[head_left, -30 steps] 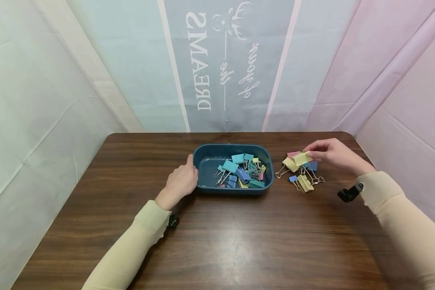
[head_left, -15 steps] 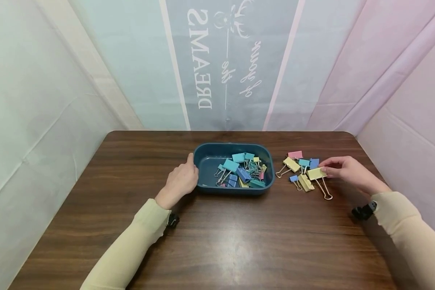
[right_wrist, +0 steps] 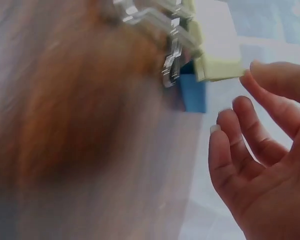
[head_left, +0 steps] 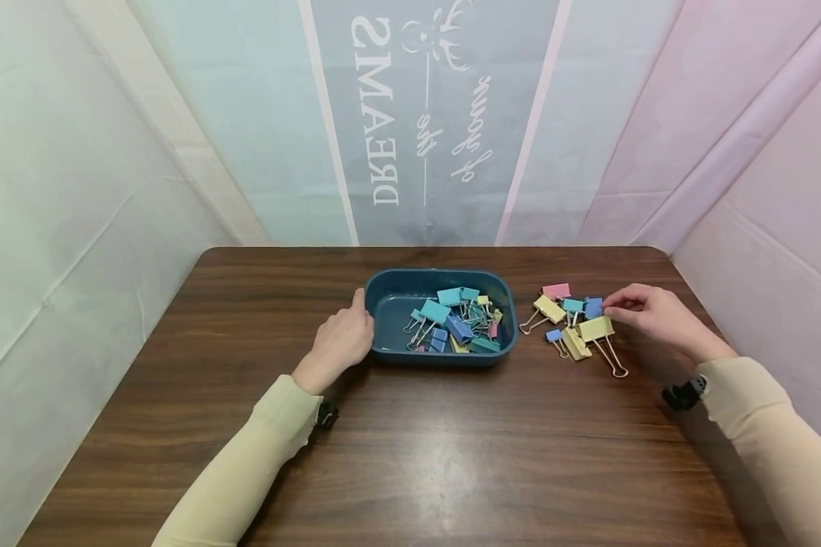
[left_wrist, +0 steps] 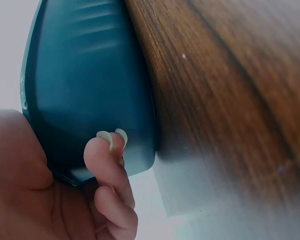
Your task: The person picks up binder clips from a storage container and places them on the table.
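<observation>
My left hand (head_left: 345, 338) holds the left end of a dark teal plastic bin (head_left: 438, 360). In the left wrist view its curled fingers (left_wrist: 107, 165) lie against the bin's outer wall. My right hand (head_left: 657, 317) is over the right pile of binder clips, thumb and index fingertips right at the edge of a blue binder clip (head_left: 593, 307). Just in front lies a large yellow binder clip (head_left: 595, 328), its wire handles pointing toward me. In the right wrist view the fingers are loosely bent, with the yellow clip (right_wrist: 217, 45) overlapping the thumb tip.
Several turquoise, blue, yellow and pink binder clips (head_left: 435, 313) lie in the bin, mostly toward its right. A pink clip (head_left: 556, 291), a turquoise clip (head_left: 572, 305), a small blue clip (head_left: 553, 336) and other yellow clips (head_left: 549, 308) share the pile. Fabric hangs behind the brown table (head_left: 410, 441).
My right hand carried the large yellow clip right and toward me, set it down at the pile's front right, then moved back slightly to the blue clip. The left hand stayed put.
</observation>
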Demonstrator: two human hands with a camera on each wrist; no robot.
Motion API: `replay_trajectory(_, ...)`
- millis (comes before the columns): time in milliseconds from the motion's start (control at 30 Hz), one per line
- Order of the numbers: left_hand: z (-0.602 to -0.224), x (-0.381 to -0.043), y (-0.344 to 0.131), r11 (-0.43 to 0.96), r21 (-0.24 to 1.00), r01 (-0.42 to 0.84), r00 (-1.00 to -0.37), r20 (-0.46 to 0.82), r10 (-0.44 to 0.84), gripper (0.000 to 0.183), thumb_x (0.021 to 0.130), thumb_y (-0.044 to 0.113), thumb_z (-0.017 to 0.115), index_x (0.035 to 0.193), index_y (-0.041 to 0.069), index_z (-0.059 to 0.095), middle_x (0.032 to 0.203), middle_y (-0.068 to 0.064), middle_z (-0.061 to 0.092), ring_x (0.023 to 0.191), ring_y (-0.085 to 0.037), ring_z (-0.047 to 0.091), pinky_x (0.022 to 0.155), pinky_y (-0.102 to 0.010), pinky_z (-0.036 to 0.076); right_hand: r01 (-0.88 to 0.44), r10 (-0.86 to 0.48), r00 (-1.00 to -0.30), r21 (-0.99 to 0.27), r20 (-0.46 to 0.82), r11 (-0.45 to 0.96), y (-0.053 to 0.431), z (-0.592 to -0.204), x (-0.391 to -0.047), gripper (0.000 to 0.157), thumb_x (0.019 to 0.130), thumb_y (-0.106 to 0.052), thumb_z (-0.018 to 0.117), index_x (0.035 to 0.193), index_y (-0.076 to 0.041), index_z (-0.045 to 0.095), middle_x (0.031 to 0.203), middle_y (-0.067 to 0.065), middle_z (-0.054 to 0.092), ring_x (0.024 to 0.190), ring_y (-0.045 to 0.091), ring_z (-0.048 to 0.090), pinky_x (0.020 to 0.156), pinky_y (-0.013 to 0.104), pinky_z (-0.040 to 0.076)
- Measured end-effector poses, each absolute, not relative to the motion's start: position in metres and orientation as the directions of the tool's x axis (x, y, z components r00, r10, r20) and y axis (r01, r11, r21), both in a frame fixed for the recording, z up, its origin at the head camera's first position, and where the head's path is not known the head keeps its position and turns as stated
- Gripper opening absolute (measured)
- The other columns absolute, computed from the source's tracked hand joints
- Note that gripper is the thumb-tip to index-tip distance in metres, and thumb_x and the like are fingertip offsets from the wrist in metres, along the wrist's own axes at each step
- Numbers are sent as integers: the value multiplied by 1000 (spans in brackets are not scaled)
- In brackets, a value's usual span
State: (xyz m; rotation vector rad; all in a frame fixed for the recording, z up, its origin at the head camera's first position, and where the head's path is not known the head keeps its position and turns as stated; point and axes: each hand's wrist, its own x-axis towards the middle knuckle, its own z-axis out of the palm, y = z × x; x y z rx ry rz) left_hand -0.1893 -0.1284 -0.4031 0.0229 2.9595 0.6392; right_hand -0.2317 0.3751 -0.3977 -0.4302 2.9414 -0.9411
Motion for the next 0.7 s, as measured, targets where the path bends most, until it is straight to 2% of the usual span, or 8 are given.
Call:
replay_trajectory(100, -402, -189, -129, 913, 409, -15, -993, -113, 35, 57, 105, 22, 38, 155, 2, 21, 66, -9, 56, 50, -25, 54, 46, -36, 41, -296, -292, -952, -542, 97, 787, 367, -390, -235, 20, 96, -24, 69, 106, -9, 74, 99, 6, 70, 82, 5, 60, 68, 19, 45)
replay_trajectory(267, -402, -188, -129, 913, 408, -20, -992, -119, 32, 57, 105, 23, 38, 155, 2, 19, 64, -9, 55, 48, -25, 52, 45, -35, 38, -353, -354, -930, -515, 99, 782, 337, -372, -242, 19, 97, -24, 66, 107, -9, 74, 102, 5, 71, 85, 10, 62, 70, 25, 48)
replay_trajectory(500, -404, -188, -130, 910, 414, -2, -992, -113, 49, 58, 105, 22, 37, 156, 1, 18, 62, -9, 54, 46, -24, 49, 43, -34, 36, -413, -437, -895, -522, 83, 746, 286, -354, -261, 20, 100, -24, 62, 110, -12, 74, 106, 4, 71, 88, 19, 65, 75, 35, 49)
replay_trajectory(700, -404, -189, -129, 910, 415, 0, -993, -108, 50, 57, 105, 22, 37, 155, 1, 19, 65, -9, 55, 48, -24, 52, 45, -34, 38, -462, -493, -864, -556, 104, 691, 236, -338, -283, 20, 100, -28, 61, 110, -16, 74, 106, 4, 71, 90, 20, 62, 78, 41, 48)
